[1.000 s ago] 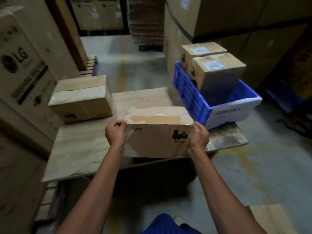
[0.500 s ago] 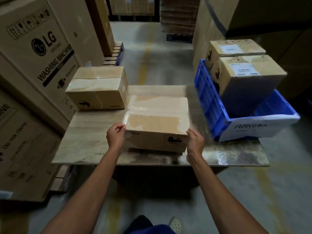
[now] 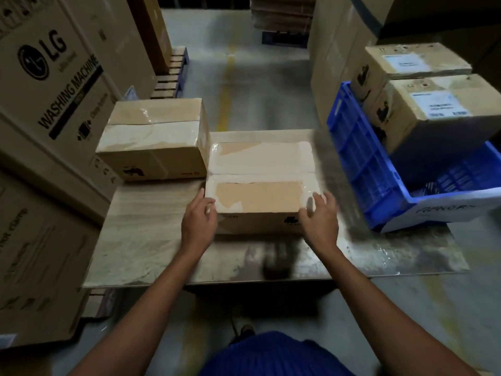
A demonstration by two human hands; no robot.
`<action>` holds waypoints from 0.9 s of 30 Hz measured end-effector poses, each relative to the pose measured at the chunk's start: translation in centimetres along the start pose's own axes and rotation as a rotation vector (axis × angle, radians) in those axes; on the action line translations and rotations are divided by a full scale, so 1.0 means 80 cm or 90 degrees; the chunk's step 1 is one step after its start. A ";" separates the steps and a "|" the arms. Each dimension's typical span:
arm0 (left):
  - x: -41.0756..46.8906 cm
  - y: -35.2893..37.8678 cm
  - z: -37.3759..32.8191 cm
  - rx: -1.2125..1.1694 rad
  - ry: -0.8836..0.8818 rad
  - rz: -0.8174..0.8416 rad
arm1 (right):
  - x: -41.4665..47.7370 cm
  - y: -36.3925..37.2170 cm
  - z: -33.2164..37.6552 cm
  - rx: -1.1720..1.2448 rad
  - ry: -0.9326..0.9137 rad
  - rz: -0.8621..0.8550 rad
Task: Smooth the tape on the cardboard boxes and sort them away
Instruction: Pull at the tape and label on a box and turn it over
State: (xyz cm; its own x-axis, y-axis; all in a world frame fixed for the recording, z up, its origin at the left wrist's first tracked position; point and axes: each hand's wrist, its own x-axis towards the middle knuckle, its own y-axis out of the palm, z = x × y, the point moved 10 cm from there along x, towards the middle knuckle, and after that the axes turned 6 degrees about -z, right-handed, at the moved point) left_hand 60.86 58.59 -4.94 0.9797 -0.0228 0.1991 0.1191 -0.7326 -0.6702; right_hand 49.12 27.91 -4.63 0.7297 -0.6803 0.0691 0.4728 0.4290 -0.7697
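Observation:
A taped cardboard box [image 3: 260, 172] lies flat in the middle of the wooden table [image 3: 151, 240], with shiny clear tape across its top seam and edges. My left hand [image 3: 199, 221] is at the box's near left corner, thumb up at the top edge and fingers loosely curved against the taped side. At the near right corner, my right hand [image 3: 320, 218] has its fingers spread and touches the taped edge. A second taped box [image 3: 154, 137] stands at the table's back left, right beside the first.
A blue plastic crate [image 3: 360, 169] sits on the table's right end and holds two labelled boxes [image 3: 439, 109]. Large washing machine cartons [image 3: 48, 90] wall off the left side. Tall cartons stand behind the crate, and an aisle of concrete floor runs away beyond the table.
The box went from lifted and tilted toward me to lying flat on the table. Both hands loosened from gripping its near corners, and the right hand's fingers spread.

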 end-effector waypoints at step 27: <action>0.042 0.097 -0.036 0.332 0.289 0.279 | -0.012 0.173 0.136 -0.311 -0.378 0.237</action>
State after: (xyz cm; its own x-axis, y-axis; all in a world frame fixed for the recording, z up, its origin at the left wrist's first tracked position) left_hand 64.63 50.82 -7.40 0.8079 -0.5882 0.0373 -0.0902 -0.1860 -0.9784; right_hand 60.37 40.99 -8.46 0.9977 -0.0633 -0.0261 -0.0153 0.1649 -0.9862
